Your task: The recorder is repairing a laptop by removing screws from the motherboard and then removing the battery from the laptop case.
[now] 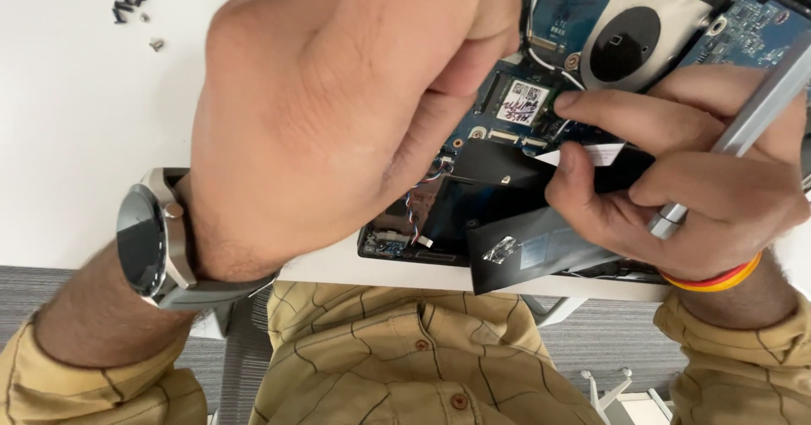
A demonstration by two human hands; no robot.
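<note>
Looking down into an opened laptop (422, 239) on the white table (76, 138), bottom cover off, board and parts exposed.

Left hand (338, 112): curled over the left-centre of the chassis, fingers bent down into the board area near a small green module with a white label (524, 104). Fingertips are hidden under the hand, so I cannot tell whether it grips anything. Grey wristwatch (152, 239) on that wrist.

Right hand (676, 171): clenched round a silver tool (743, 129), probably a screwdriver. Its long axis runs diagonally, far-right end high, near end coming out low by the palm; the tip is hidden. The same hand's index finger stretches left, tip touching the right edge of the labelled module. The thumb presses on a black film sheet (541, 243) that is lifted off the battery area; the sheet's long axis runs left-right and its near edge hangs over the laptop's near rim. Red and yellow thread band (718, 280) on that wrist.

Module sits mid-board, just near the round black fan (625, 45), long axis roughly left-right. Coloured wire bundle (418, 209) runs down to a connector at the near-left corner.

Loose black screws (128, 4) lie far-left on the table, well apart from the laptop.
</note>
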